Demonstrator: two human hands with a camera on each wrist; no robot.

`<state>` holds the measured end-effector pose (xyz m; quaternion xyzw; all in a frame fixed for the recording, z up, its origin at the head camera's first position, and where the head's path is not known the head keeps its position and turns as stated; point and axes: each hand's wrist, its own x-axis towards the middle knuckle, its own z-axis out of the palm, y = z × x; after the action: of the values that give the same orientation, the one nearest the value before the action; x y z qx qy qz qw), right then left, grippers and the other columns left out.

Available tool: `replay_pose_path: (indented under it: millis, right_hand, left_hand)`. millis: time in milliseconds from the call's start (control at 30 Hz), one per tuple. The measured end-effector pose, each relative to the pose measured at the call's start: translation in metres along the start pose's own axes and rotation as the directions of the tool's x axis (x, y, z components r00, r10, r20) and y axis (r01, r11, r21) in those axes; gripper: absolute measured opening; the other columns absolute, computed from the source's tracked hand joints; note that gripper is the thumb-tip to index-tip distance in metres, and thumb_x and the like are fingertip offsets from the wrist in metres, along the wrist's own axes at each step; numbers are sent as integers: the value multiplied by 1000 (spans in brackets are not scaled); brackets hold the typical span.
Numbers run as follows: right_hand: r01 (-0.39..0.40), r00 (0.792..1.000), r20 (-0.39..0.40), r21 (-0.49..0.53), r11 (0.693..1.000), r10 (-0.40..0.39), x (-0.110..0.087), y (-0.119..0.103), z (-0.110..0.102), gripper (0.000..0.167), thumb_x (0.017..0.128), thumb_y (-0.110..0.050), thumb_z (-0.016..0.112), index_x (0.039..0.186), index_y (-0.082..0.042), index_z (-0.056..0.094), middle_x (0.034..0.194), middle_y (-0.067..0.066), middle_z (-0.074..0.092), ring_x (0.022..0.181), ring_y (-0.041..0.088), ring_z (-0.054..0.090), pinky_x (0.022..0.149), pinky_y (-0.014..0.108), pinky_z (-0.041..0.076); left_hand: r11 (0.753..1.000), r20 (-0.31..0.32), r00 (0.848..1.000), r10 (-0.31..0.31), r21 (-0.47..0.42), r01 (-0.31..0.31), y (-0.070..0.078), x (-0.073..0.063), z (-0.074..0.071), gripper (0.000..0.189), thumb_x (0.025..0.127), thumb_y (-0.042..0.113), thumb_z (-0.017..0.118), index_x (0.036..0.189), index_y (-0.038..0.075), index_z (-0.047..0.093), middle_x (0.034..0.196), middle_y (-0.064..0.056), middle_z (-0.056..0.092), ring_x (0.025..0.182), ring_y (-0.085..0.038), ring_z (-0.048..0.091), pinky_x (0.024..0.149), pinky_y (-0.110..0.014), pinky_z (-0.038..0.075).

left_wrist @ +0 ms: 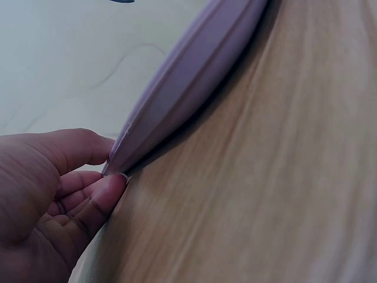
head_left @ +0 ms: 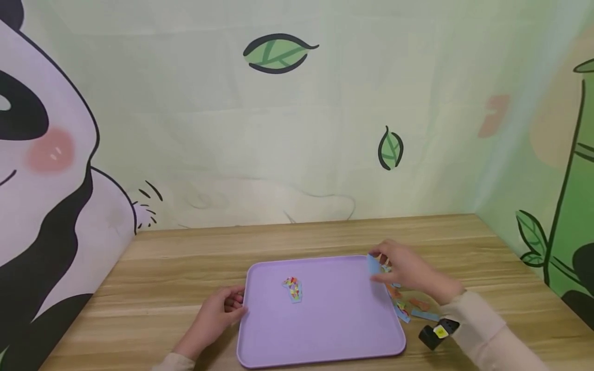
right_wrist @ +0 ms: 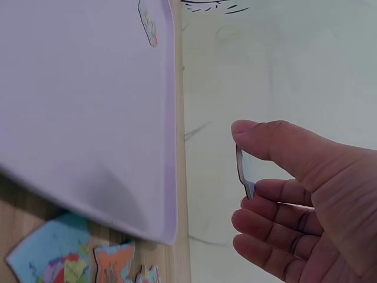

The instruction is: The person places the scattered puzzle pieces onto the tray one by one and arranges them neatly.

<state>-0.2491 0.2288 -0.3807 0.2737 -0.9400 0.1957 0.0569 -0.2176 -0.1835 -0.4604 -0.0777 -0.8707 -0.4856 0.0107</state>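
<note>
A light purple tray (head_left: pixel 325 309) lies on the wooden table. At its left edge, my left hand (head_left: pixel 217 315) holds the rim between thumb and fingers; the left wrist view shows the fingertips at the tray's side (left_wrist: pixel 182 76). My right hand (head_left: pixel 402 268) is raised over the tray's far right corner and pinches a thin light blue puzzle piece (head_left: pixel 373 265) between thumb and fingers. Seen from the right wrist, this piece (right_wrist: pixel 242 171) is nearly edge-on. One multicoloured puzzle piece (head_left: pixel 293 289) sits on the tray, left of its middle.
Several loose puzzle pieces (head_left: pixel 424 315) lie on the table right of the tray, partly hidden by the right hand and forearm. A black strap-like item with a yellow label (head_left: pixel 438 332) is at the right wrist. A printed backdrop (head_left: pixel 209 129) stands behind the table.
</note>
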Motion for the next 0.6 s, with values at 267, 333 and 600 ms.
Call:
replay_pose_path:
  millis: [267, 333, 600]
  right_hand:
    - [14, 999, 34, 47, 999, -16, 11, -11, 7, 48, 78, -23, 78, 114, 4, 62, 99, 7, 61, 89, 22, 60, 73, 26, 53]
    - [17, 999, 39, 55, 998, -19, 14, -13, 11, 48, 77, -23, 79, 114, 3, 62, 97, 7, 61, 89, 22, 60, 73, 26, 53]
    - [56, 997, 49, 55, 997, -59, 22, -21, 26, 49, 76, -24, 79, 113, 2, 62, 97, 6, 62, 88, 18, 60, 73, 25, 54]
  left_hand:
    - [1000, 2, 1000, 2, -7, -2, -2, 1, 1, 44, 78, -4, 71, 119, -10, 59, 93, -11, 63, 79, -7, 58, 71, -16, 55]
    - [1000, 2, 1000, 4, -8, -4, -1, 1, 0, 44, 78, -4, 71, 119, -11, 59, 93, -11, 63, 79, -7, 58, 72, -16, 55]
    - [1000, 10, 1000, 9, -10, -9, -1, 0, -1, 44, 78, -4, 71, 119, -11, 58, 94, -11, 63, 79, -6, 58, 72, -16, 55]
